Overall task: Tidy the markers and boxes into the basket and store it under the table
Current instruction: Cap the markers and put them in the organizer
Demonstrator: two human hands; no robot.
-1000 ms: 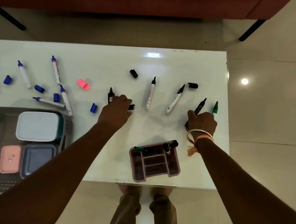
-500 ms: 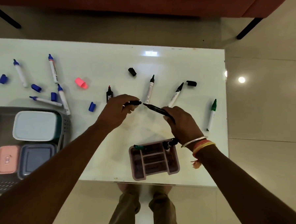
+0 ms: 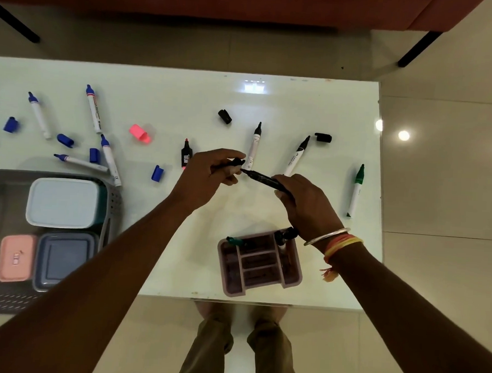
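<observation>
My right hand grips a black marker whose tip points left. My left hand pinches a black cap right at that tip, above the middle of the white table. A pink organizer with a few markers in it stands near the front edge. The dark basket at the left holds a white box, a pink box and a grey box. Uncapped markers lie scattered: black-tipped ones, a green one, several blue ones.
Loose caps lie about: black ones, blue ones, a pink one. A short black highlighter lies left of my left hand. The table's right edge borders tiled floor.
My right hand lifted the black marker from the right side and brought it to the centre. My left hand picked up the black cap and now meets the marker's tip.
</observation>
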